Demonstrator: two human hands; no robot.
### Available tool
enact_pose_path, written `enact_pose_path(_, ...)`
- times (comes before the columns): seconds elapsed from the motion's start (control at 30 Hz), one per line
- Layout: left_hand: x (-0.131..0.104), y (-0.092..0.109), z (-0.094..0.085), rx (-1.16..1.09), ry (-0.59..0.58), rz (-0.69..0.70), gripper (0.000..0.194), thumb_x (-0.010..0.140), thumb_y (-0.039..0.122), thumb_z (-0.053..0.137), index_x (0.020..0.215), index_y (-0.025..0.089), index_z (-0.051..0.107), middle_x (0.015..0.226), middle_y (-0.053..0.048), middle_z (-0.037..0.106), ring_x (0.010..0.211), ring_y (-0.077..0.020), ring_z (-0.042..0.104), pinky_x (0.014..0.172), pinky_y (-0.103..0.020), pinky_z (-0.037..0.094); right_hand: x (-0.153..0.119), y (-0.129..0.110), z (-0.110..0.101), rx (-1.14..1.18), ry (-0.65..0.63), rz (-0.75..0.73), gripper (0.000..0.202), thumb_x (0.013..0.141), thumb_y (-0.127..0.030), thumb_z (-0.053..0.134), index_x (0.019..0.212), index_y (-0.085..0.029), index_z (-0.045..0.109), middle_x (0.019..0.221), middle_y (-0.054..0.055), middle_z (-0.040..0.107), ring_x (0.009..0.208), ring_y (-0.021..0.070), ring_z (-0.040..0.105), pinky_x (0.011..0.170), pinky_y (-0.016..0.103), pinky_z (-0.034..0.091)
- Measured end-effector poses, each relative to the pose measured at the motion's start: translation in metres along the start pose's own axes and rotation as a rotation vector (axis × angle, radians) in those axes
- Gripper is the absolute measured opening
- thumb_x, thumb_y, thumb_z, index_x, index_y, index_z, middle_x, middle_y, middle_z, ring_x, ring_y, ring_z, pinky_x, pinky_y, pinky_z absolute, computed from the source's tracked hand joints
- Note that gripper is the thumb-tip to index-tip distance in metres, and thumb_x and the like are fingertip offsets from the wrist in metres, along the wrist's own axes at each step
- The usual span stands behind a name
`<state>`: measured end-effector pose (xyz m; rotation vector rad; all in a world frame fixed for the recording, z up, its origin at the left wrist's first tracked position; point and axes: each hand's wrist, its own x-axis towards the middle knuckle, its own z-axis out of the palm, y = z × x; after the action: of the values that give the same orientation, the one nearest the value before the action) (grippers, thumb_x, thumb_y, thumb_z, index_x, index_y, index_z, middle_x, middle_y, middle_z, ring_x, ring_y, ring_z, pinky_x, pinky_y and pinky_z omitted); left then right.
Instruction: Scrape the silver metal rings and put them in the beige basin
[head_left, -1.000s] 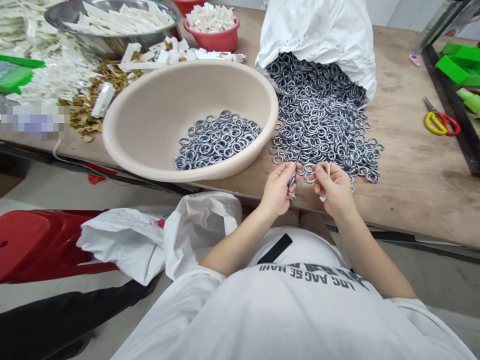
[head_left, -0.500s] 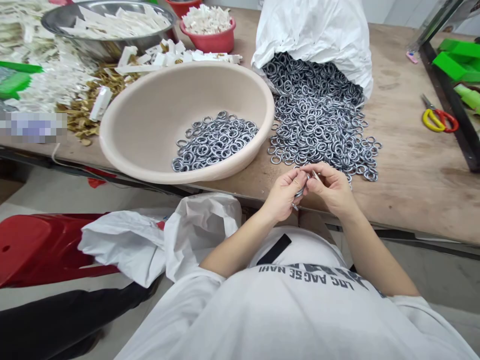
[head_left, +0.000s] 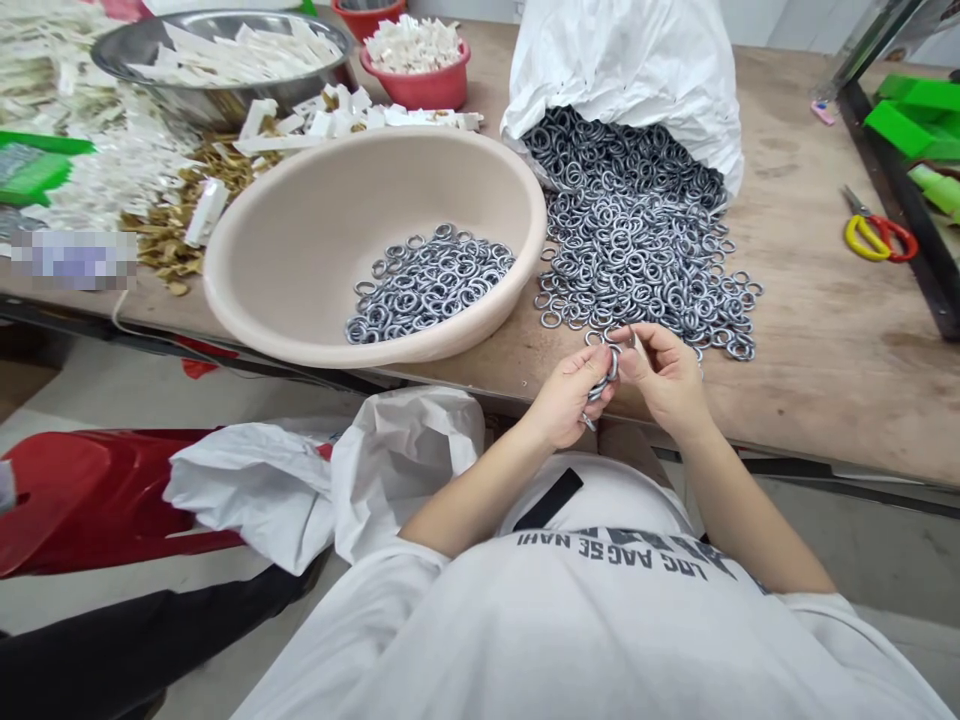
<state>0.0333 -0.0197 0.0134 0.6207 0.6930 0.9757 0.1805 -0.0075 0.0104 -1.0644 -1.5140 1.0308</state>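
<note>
Several grey rings are held in my left hand, its fingers closed round them near the table's front edge. Just to its right, my right hand pinches a single ring seen nearly edge-on between thumb and forefinger. Beyond both hands lies a heap of grey rings, spilling from the mouth of a white sack. A wide beige basin stands left of the heap, with a smaller pile of rings in it.
Scissors and green trays are at the right. A steel bowl and a red bowl hold white pieces at the back left. Below the table are a red stool and white bags; a person's dark-clothed leg shows lower left.
My hands have moved slightly apart, and the rings in my left hand show more. The ring at my right fingertips has turned and sits a little higher.
</note>
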Motion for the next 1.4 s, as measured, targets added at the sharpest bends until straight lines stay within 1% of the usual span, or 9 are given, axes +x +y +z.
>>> enact_pose_path(0.17, -0.001, 0.005, 0.0, -0.053, 0.041, -0.009, 0.041, 0.079, 0.052, 0.073, 0.078, 0.017, 0.052, 0.055, 0.006, 0.046, 0.039, -0.0005, 0.031, 0.036, -0.011, 0.017, -0.011, -0.011, -0.01, -0.573, -0.073, -0.275, 0.03, 0.095, -0.047, 0.055, 0.083, -0.021, 0.063, 0.077, 0.003, 0.059, 0.073, 0.0166, 0.053, 0.067, 0.03, 0.037)
enact_pose_path(0.27, -0.002, 0.006, 0.001, -0.077, 0.047, -0.016, 0.041, 0.079, 0.05, 0.074, 0.078, 0.016, 0.052, 0.056, 0.007, 0.045, 0.038, -0.0001, 0.033, 0.035, -0.011, 0.019, -0.016, -0.013, -0.009, -0.681, -0.111, -0.323, 0.032, 0.097, -0.046, 0.053, 0.08, -0.021, 0.061, 0.074, 0.002, 0.055, 0.07, 0.0154, 0.051, 0.063, 0.03, 0.032)
enact_pose_path(0.7, -0.004, 0.004, 0.002, -0.108, 0.043, -0.035, 0.038, 0.078, 0.045, 0.075, 0.077, 0.017, 0.05, 0.055, 0.008, 0.044, 0.037, -0.0002, 0.032, 0.035, -0.011, 0.019, -0.014, -0.011, -0.007, -0.692, -0.139, -0.258, 0.039, 0.098, -0.048, 0.05, 0.07, -0.021, 0.055, 0.067, 0.0, 0.056, 0.064, 0.0139, 0.049, 0.062, 0.029, 0.031)
enact_pose_path(0.83, -0.015, 0.011, 0.008, -0.068, -0.087, -0.084, 0.041, 0.082, 0.049, 0.07, 0.07, 0.018, 0.045, 0.051, 0.007, 0.04, 0.038, -0.0016, 0.025, 0.035, -0.014, 0.016, -0.003, 0.002, -0.016, -0.531, 0.075, -0.084, 0.042, 0.1, -0.052, 0.043, 0.074, -0.022, 0.057, 0.065, -0.001, 0.055, 0.062, 0.0145, 0.049, 0.062, 0.028, 0.035)
enact_pose_path(0.9, -0.023, 0.024, 0.009, -0.012, -0.057, 0.012, 0.042, 0.082, 0.05, 0.068, 0.068, 0.018, 0.045, 0.051, 0.006, 0.038, 0.038, -0.0024, 0.024, 0.036, -0.016, 0.016, 0.001, 0.008, -0.019, -0.491, 0.141, -0.054, 0.042, 0.099, -0.053, 0.043, 0.075, -0.022, 0.058, 0.065, -0.002, 0.055, 0.061, 0.0147, 0.049, 0.061, 0.028, 0.036)
enact_pose_path(1.03, -0.04, 0.073, 0.006, 0.378, 0.262, 0.652, 0.034, 0.087, 0.046, 0.063, 0.068, 0.019, 0.057, 0.059, 0.002, 0.05, 0.045, -0.0065, 0.04, 0.043, -0.023, 0.028, 0.004, 0.015, -0.011, -0.717, 0.039, -0.054, 0.033, 0.093, -0.053, 0.056, 0.095, -0.023, 0.068, 0.086, 0.002, 0.068, 0.077, 0.0187, 0.06, 0.067, 0.029, 0.039)
enact_pose_path(1.13, -0.048, 0.117, -0.006, 0.851, 0.616, 1.136, 0.025, 0.092, 0.041, 0.06, 0.079, 0.021, 0.067, 0.077, -0.001, 0.064, 0.074, -0.0136, 0.057, 0.073, -0.03, 0.044, 0.011, 0.016, 0.004, -0.982, -0.066, -0.044, 0.034, 0.091, -0.049, 0.061, 0.115, -0.026, 0.068, 0.104, 0.006, 0.07, 0.089, 0.0237, 0.064, 0.068, 0.03, 0.038)
enact_pose_path(1.3, -0.04, 0.157, -0.035, 1.653, 0.814, 0.827, 0.027, 0.091, 0.046, 0.058, 0.094, 0.023, 0.071, 0.099, -0.008, 0.072, 0.101, -0.0273, 0.059, 0.092, -0.041, 0.042, 0.024, 0.012, 0.021, -1.193, -0.165, -0.002, 0.027, 0.096, -0.039, 0.051, 0.107, -0.024, 0.071, 0.102, 0.01, 0.066, 0.081, 0.023, 0.063, 0.062, 0.031, 0.035)
enact_pose_path(1.4, -0.035, 0.153, -0.042, 1.752, 0.788, 0.747, 0.026, 0.089, 0.046, 0.059, 0.092, 0.023, 0.072, 0.105, -0.012, 0.072, 0.109, -0.0325, 0.058, 0.096, -0.046, 0.042, 0.027, 0.013, 0.019, -1.115, -0.133, 0.004, 0.023, 0.095, -0.03, 0.051, 0.102, -0.021, 0.071, 0.104, 0.011, 0.065, 0.082, 0.0228, 0.062, 0.063, 0.031, 0.036)
